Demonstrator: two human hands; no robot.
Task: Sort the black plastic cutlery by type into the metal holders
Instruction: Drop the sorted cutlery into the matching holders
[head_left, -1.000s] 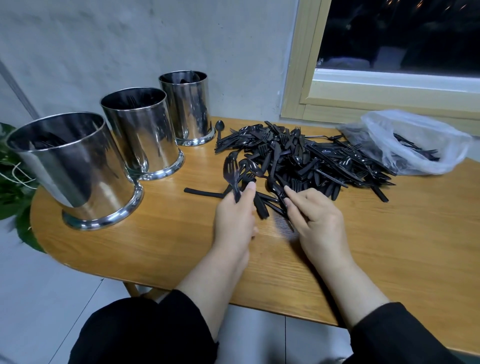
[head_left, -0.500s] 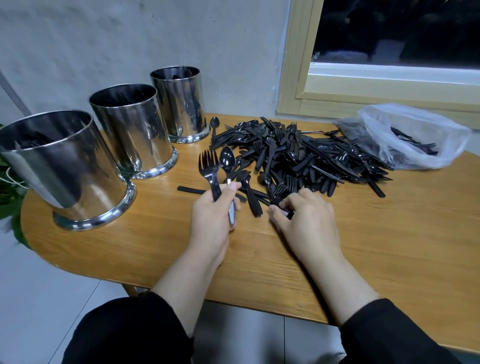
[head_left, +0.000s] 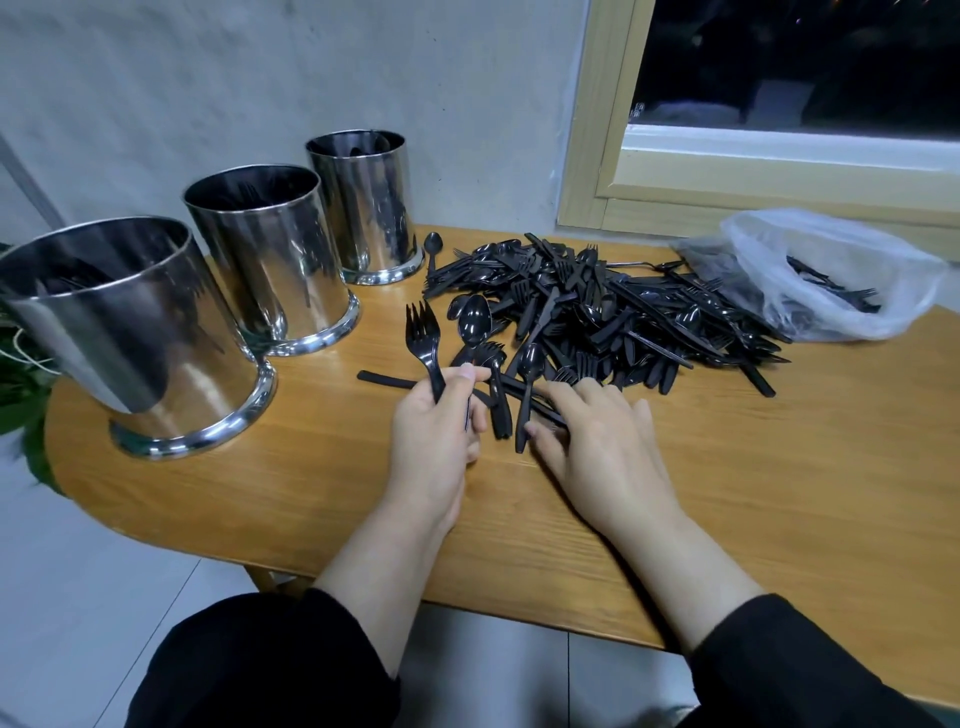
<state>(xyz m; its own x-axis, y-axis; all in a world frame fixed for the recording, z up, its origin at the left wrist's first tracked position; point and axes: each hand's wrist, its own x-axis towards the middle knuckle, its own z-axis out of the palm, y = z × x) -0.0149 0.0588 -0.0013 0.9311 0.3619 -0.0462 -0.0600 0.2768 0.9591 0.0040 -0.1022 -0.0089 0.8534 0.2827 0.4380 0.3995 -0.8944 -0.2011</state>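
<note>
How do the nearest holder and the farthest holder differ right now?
The nearest holder looks wider and sits by the table's front-left edge; the farthest holder looks narrower and stands by the wall. The nearest leans in this wide-angle view; the farthest stands straighter. A spoon lies beside the farthest; none lies by the nearest. Both are shiny metal cylinders with flared bases, holding some black cutlery.

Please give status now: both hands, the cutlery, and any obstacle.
Left hand grips fork and spoon. Right hand flat on pile edge. Holders unobstructed.

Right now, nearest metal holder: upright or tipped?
Upright. The nearest metal holder stands on its flared base on the table, open rim up; its slant looks like wide-angle distortion.
</note>
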